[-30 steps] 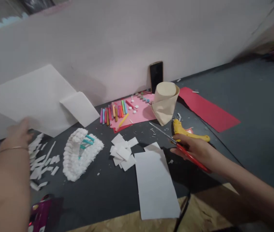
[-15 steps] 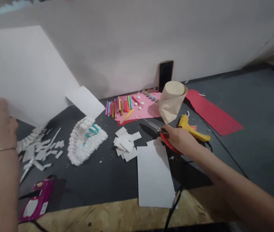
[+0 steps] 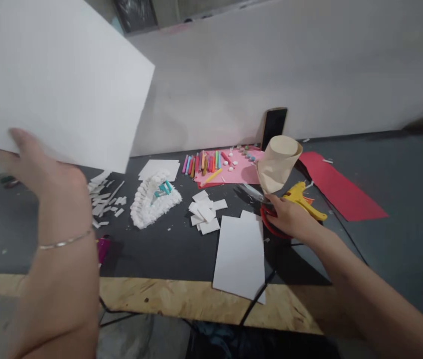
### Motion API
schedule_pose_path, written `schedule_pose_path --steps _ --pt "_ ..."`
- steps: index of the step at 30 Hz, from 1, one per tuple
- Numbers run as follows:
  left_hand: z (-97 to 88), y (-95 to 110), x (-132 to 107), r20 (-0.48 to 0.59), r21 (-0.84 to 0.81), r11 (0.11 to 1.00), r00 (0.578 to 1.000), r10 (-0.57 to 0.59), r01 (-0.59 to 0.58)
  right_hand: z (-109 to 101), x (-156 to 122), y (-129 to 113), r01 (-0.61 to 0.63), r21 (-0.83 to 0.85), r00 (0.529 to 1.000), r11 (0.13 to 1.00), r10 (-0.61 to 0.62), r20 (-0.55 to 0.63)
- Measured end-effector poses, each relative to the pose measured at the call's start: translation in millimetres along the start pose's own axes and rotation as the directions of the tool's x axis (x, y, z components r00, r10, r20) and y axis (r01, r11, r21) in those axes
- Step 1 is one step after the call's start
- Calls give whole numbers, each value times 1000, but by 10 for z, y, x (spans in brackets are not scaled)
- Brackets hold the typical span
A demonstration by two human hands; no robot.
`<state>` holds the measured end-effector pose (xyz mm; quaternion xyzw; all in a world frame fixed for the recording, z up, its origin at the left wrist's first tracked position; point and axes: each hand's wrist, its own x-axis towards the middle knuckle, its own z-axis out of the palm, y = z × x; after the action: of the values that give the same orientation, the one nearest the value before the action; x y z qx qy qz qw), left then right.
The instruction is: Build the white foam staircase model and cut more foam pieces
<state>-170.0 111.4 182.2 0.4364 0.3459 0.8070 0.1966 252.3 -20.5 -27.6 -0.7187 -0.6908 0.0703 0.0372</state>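
My left hand [image 3: 43, 164] grips the lower edge of a large white foam board [image 3: 62, 80], raised at the upper left with the thumb on its near face. At the right, my right hand [image 3: 289, 214] is closed on a pair of red-handled scissors [image 3: 267, 222], their blades pointing up and left just over the table. Beside that hand lie a yellow glue gun [image 3: 297, 194] and a rolled beige paper cone [image 3: 276, 162]. Left of the scissors are white rectangular sheets [image 3: 239, 254] and a pile of small white cut pieces [image 3: 206, 214].
A white textured model [image 3: 151, 204] with teal sticks stands mid-left, near white scraps [image 3: 104, 197]. Behind are colored sticks [image 3: 204, 162] on pink paper [image 3: 244, 172] and a phone [image 3: 274, 127] against the wall. Red paper [image 3: 346, 189] lies right; a black cable [image 3: 256, 301] crosses the wooden edge.
My left hand has lifted the white board up off the table and toward me. The smaller white sheet behind the model now lies flat. The scissors stay in my right hand.
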Motion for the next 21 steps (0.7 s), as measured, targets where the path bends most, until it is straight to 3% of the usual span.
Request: schedule_pose_path --steps 1,3,5,11,14,18,21 --pt "28 0 -119 -29 -50 997 998 61 -63 -19 -11 -4 8 -25 1000 1000 -8 3" --pt "77 -29 -378 58 -108 993 997 53 -46 -46 -22 -15 34 -60 999 998 -35 -2" --pt "131 -74 -651 111 -201 979 994 -22 44 -57 -22 -15 45 -76 999 996 -46 -10" --pt "377 -218 -1324 323 -259 910 917 -235 324 -110 -80 50 -7 -128 999 992 2 -37" --pt "499 -328 -1558 404 -256 869 863 -302 424 -223 -179 28 -6 -145 1000 989 3 -20" --pt "620 -515 -1779 555 -196 825 753 -353 530 -354 -239 -91 -31 -138 996 990 20 -85" --pt "654 -615 -1840 589 -204 813 732 -344 546 -350 -158 -201 41 -45 997 998 -44 -69"
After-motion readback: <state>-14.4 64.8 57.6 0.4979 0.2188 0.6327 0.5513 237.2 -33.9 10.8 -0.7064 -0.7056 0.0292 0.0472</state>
